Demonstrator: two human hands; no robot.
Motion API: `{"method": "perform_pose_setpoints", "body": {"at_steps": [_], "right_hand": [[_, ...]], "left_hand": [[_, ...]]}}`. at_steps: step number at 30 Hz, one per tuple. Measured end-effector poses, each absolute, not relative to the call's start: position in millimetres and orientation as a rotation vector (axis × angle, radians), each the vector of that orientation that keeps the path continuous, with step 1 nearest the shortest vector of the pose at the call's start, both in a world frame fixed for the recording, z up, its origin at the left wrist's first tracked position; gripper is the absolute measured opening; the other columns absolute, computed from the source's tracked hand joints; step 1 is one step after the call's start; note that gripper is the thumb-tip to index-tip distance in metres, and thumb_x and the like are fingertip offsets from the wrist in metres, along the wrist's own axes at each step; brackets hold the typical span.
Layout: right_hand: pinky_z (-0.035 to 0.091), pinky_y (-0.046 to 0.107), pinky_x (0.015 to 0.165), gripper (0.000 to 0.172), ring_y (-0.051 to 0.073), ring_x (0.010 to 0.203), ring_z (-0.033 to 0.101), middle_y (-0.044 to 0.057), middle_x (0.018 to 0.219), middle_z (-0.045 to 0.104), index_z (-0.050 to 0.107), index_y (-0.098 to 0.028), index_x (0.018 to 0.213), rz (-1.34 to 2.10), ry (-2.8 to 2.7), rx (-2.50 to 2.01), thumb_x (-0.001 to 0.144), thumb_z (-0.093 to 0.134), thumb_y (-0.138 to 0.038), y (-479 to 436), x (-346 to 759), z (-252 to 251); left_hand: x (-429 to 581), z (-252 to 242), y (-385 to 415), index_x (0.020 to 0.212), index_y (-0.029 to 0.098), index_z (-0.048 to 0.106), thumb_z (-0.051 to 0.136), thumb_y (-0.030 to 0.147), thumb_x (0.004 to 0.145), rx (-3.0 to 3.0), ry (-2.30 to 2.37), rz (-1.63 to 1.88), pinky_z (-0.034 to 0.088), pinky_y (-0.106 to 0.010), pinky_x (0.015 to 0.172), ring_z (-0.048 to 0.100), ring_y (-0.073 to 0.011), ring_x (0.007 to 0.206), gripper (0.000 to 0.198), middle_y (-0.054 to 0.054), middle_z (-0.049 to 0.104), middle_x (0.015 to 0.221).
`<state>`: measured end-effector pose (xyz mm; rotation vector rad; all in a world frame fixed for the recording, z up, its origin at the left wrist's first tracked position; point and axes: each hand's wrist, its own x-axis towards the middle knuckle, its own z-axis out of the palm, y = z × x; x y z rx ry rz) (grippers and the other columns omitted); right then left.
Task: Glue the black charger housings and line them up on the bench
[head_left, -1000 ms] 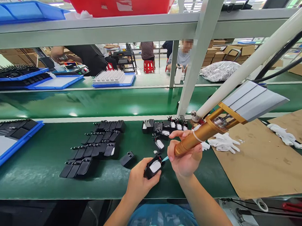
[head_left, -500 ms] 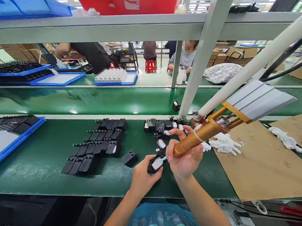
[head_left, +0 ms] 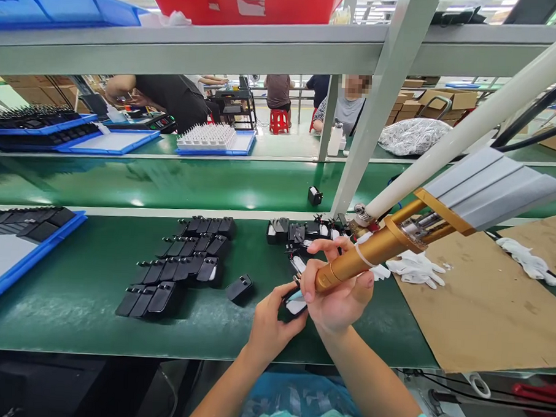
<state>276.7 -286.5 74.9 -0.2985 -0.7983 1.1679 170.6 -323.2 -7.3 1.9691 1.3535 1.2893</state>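
Pinched between the thumb and fingers of my left hand point(head_left: 273, 319) is a small black plastic plug-adapter case point(head_left: 296, 305) with a white piece inside. My right hand point(head_left: 336, 291) is closed around a gold cylindrical dispensing tool point(head_left: 354, 261), whose light blue tip meets the case; the exact contact spot is partly hidden by my fingers. A single black adapter point(head_left: 240, 289) lies left of my hands. Rows of similar black adapters point(head_left: 178, 269) stand farther left. Behind my hands are several open black cases point(head_left: 298, 233) with white parts.
A white pole point(head_left: 447, 136) slants down beside the tool, and a grey post point(head_left: 379, 102) rises from the bench. White gloves point(head_left: 416, 268) lie on brown cardboard point(head_left: 480, 309) at right. A blue-rimmed tray point(head_left: 31, 262) is at left. People sit across the line.
My left hand and the case have moved slightly right and are tilted more under the tool. The tool tip is now less visible. A black case on the far belt has shifted left.
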Motion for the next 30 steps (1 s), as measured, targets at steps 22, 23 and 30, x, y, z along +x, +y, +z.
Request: {"method": "perform_pose_setpoints", "body": {"at_steps": [22,23,30], "right_hand": [[0.027,0.023,0.028,0.044,0.007,0.033,0.047,0.001,0.093,0.060,0.053,-0.029,0.106,1.087,-0.730,-0.399,0.082,0.036,-0.063,-276.2,301.4,66.4],[0.027,0.023,0.028,0.044,0.007,0.033,0.047,0.001,0.093,0.060,0.053,-0.029,0.106,1.087,-0.729,-0.400,0.082,0.036,-0.063,-276.2,301.9,66.1],[0.028,0.022,0.028,0.044,0.006,0.033,0.047,0.000,0.091,0.060,0.051,-0.029,0.104,1.084,-0.722,-0.415,0.082,0.037,-0.064,-275.3,306.7,64.2]], "left_hand": [[161.2,-18.6,-295.8,0.107,0.021,0.059,0.046,0.015,0.086,1.720,1.316,0.938,0.051,-0.030,0.083,0.066,-0.0171,0.093,0.026,-0.003,0.071,0.101],[161.5,-19.9,-296.2,0.104,0.021,0.060,0.046,0.012,0.083,1.784,1.331,0.958,0.050,-0.030,0.082,0.065,-0.0173,0.090,0.026,-0.004,0.071,0.098],[153.1,-8.5,-311.5,0.141,0.022,0.038,0.046,0.019,0.092,2.304,1.373,0.782,0.045,-0.039,0.090,0.054,-0.0224,0.104,0.050,-0.009,0.064,0.117]]}}
